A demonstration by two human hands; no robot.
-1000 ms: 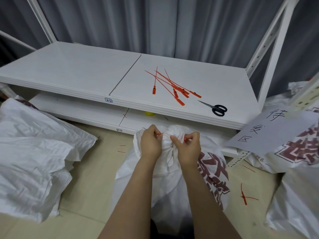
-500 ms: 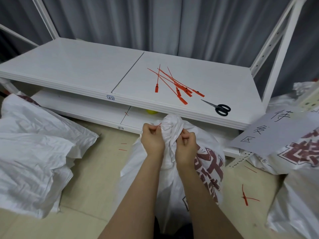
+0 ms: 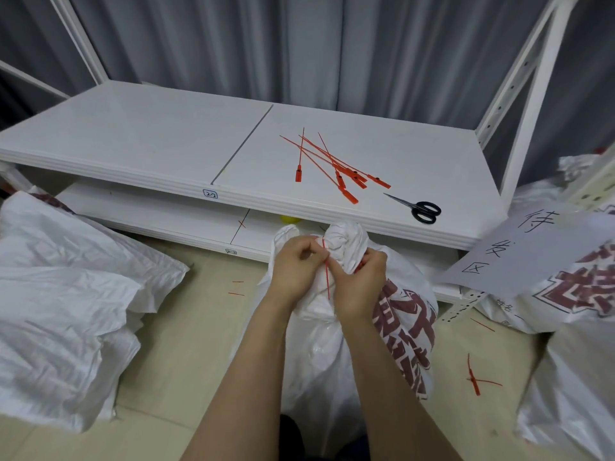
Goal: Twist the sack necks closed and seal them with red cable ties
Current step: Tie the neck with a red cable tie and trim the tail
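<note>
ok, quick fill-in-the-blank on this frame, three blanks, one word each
The left hand and right hand hold a ____ tie at the sack neck.
Spare ties lie on the shelf beside black ____.
Another tie lies on the ____.
Missing: red; scissors; floor.

Look toward your 11 o'clock. A small label (image 3: pixel 210 194) on the front edge of the top shelf (image 3: pixel 133 168) says "2-2". Just under it, a smaller label (image 3: pixel 230 251) on the edge of the lower shelf (image 3: pixel 149 224) looks like "2-3".

At your 2 o'clock, a paper sheet (image 3: pixel 519 251) has three big hand-written Chinese words, "待发区".

The sack (image 3: pixel 404 327) at your 12 o'clock has big dark red letters. They are too crumpled to read.
</note>
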